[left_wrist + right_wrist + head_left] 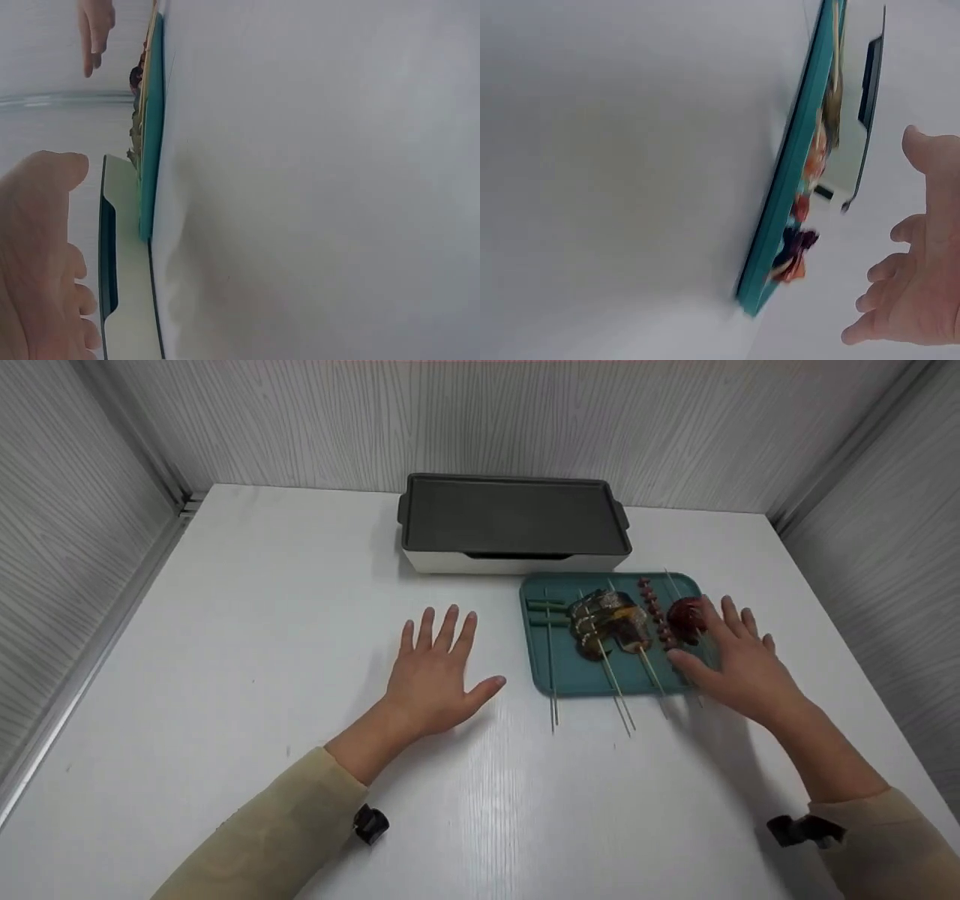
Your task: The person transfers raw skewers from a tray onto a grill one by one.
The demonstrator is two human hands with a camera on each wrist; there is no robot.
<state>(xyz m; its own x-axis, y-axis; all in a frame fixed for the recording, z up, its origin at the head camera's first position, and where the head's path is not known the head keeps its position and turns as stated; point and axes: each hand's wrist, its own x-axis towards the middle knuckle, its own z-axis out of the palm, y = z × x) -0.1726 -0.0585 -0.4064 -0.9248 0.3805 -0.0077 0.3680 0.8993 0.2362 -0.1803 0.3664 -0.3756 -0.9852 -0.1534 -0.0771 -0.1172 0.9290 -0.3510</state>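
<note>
Several skewers lie on a teal tray (540,667), their sticks jutting over its near edge. Green pieces (547,621) are at the left, brown glossy food (592,622) in the middle, a row of small reddish pieces (652,600) and a dark red piece (684,619) to the right. My left hand (431,682) hovers over the table left of the tray, fingers spread, holding nothing. Over the tray's right edge is my right hand (742,667), fingers extended and nothing held; it covers part of the tray's corner. The right wrist view shows that hand (922,262) apart from the tray.
Behind the tray stands a rectangular griddle (514,517) with a dark flat top and a white base. All of this is on a white table (225,660), with pale wood-grain panels (510,420) at the back and both sides.
</note>
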